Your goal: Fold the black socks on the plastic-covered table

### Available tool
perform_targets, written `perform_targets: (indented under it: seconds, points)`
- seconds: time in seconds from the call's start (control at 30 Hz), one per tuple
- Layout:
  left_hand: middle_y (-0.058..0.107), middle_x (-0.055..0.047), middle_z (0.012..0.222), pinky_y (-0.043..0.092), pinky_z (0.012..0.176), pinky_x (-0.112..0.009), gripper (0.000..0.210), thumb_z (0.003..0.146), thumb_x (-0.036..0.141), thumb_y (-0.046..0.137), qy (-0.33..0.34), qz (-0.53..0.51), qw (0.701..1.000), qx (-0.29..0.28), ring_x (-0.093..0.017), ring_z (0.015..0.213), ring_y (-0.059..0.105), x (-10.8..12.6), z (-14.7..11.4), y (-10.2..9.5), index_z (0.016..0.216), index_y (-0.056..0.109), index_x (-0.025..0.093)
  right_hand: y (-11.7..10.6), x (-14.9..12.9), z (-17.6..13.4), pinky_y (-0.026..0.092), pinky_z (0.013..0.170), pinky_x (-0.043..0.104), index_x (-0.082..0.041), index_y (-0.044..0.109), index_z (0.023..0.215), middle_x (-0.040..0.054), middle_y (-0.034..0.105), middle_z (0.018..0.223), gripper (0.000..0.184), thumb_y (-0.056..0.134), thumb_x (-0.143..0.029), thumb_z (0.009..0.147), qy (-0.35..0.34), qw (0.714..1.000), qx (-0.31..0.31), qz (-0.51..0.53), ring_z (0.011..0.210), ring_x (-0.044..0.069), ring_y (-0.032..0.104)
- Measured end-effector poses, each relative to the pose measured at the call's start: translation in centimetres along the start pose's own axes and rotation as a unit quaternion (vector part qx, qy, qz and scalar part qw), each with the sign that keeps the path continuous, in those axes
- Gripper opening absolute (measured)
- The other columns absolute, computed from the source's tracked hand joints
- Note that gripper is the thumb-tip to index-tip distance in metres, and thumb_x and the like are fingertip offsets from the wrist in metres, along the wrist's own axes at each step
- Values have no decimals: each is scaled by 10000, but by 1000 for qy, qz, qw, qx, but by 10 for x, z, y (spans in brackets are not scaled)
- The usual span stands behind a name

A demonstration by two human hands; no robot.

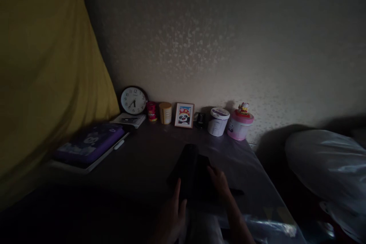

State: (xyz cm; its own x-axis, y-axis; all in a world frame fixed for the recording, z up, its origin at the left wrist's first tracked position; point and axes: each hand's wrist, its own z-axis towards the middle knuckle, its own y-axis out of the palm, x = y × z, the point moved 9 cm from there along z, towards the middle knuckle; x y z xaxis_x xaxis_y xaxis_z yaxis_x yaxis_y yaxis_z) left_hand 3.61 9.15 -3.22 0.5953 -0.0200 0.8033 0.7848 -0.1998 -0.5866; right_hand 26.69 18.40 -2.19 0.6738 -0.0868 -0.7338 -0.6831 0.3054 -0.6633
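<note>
On the dark table a black, folded or rolled item [187,166] lies in front of me, too dark to tell its kind. Its left part is raised and rounded; a flatter flap extends to the right. My left hand [174,211] is at its near left edge, index finger stretched out and thumb apart. My right hand [219,180] has its fingers curled at the flap's right edge and seems to pinch it. A thin dark strip [237,191] sticks out to the right beyond my right wrist.
Along the wall stand a round clock [134,100], a red tub [151,111], a yellow canister [165,113], a framed panda picture [184,115], a white tub [218,122] and a pink-white tin [240,125] topped by a figurine. A purple case [91,143] lies left, by a yellow curtain [51,65].
</note>
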Motion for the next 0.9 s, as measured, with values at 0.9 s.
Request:
perform_targets:
  seconds: [0.9]
  points:
    - [610,-143,1260,396,968,-255,611,914,250,342,-65,8,996,-60,-191,1149,585,-6,10,0,1474,151,94,68,-107,8,443,489,234,-105,533,1190,11,663,678,413,383,-293,854,-98,975,-173,95,468,118,565]
